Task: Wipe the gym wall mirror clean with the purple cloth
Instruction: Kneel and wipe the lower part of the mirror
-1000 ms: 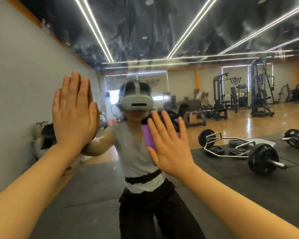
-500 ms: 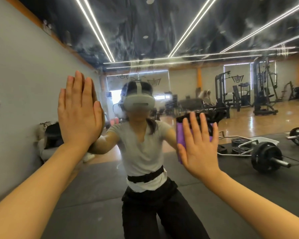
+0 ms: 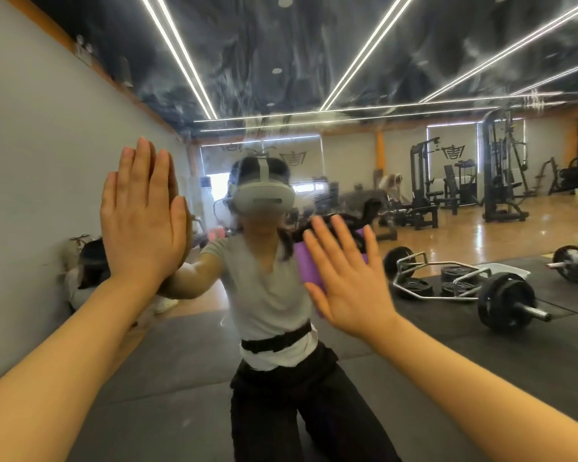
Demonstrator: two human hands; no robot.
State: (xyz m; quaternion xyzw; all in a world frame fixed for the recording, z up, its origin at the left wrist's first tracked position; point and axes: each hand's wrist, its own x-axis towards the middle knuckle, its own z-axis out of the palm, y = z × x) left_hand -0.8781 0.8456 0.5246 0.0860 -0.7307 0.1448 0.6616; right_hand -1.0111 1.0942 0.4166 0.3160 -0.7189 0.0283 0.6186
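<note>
The wall mirror [image 3: 364,78] fills the view, and its upper part carries hazy streaks. My left hand [image 3: 142,221] lies flat on the glass at head height, fingers together and nothing in it. My right hand [image 3: 347,281] is spread flat with its fingers apart and presses the purple cloth [image 3: 306,265] against the mirror at chest height. The cloth shows as a purple strip along the left side of that hand and between the fingers; the rest is hidden under the palm. My reflection kneels on the black mat, facing me.
The reflection shows a trap bar with plates [image 3: 447,278] and a loaded barbell [image 3: 508,301] on black mats at right. Weight machines [image 3: 501,168] stand further back on the wooden floor. A grey wall [image 3: 47,145] runs along the left, with bags [image 3: 80,261] at its foot.
My right hand slid the cloth to the right across the glass, then came back partway to the left. My left hand stayed flat in the same spot.
</note>
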